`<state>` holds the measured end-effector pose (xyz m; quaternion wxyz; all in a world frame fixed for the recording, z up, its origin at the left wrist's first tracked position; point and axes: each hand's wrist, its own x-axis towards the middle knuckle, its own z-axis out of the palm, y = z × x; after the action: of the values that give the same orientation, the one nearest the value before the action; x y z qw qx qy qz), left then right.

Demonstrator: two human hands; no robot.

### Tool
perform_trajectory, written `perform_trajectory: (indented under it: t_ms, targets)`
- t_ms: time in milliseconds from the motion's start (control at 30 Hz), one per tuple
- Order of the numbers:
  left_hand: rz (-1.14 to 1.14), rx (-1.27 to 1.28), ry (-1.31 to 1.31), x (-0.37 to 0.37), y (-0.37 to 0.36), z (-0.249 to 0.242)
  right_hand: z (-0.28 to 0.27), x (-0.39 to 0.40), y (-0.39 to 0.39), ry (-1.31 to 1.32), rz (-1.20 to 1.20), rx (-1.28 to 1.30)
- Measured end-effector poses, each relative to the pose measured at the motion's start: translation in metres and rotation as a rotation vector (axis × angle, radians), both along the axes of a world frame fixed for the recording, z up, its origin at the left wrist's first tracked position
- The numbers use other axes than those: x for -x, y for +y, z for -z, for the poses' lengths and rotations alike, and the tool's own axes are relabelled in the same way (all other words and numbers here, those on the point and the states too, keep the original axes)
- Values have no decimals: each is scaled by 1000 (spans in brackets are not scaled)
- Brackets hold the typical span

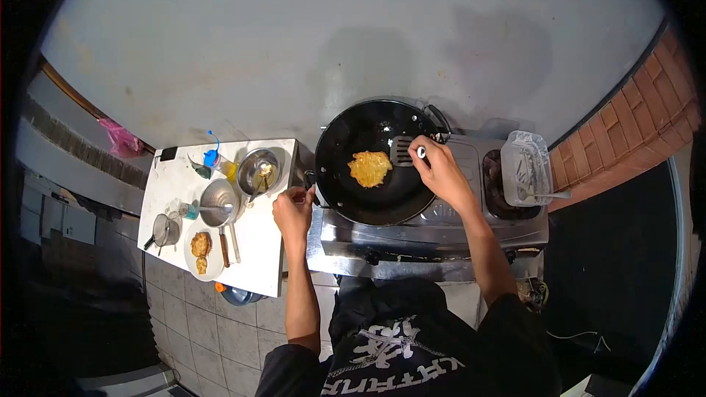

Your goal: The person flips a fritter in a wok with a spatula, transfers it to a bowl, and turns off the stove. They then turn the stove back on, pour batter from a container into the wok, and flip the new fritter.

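A black wok (pixel 382 209) sits on the stove with a golden-brown fritter (pixel 370 168) lying in it. My right hand (pixel 439 168) is closed around the handle of a slotted spatula (pixel 401 151), whose blade is inside the wok, just right of the fritter. Beside the wok's left handle (pixel 310 177), my left hand (pixel 293 211) has its fingers curled together. Whether they grip that handle or something small is hidden.
On the white table (pixel 257 257) at left stand metal bowls (pixel 259 170), a plate (pixel 213 268) with fried pieces, a strainer (pixel 166 230) and an oil bottle (pixel 231 170). A plastic container (pixel 527 165) with a spoon rests on the stove's right side, near a brick wall edge (pixel 625 132).
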<state>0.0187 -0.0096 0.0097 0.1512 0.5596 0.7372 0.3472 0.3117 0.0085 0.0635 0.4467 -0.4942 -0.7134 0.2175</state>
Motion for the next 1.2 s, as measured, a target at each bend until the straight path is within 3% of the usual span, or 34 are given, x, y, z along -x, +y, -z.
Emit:
perform_trajectory:
  t_ms: [167,333,533,633,733,833,1033,1200]
  targets:
    - [3,7,5,-3,-2,-7,7,-1,4,-50,48,168]
    - [7,-22,23,2,-1,2,18,0,5,229,101,243]
    - [7,-17,23,2,-1,2,19,-1,-5,96,25,213]
    - [9,-12,20,1,0,1,21,4,-7,241,69,202]
    - [3,1,19,0,-1,-3,37,2,-3,188,87,137]
    - [5,17,17,-1,-3,-7,17,2,-10,24,-41,86]
    - [9,-12,5,1,0,1,10,-1,-11,115,25,141]
    - [6,-51,26,3,1,7,4,-2,-11,27,23,40]
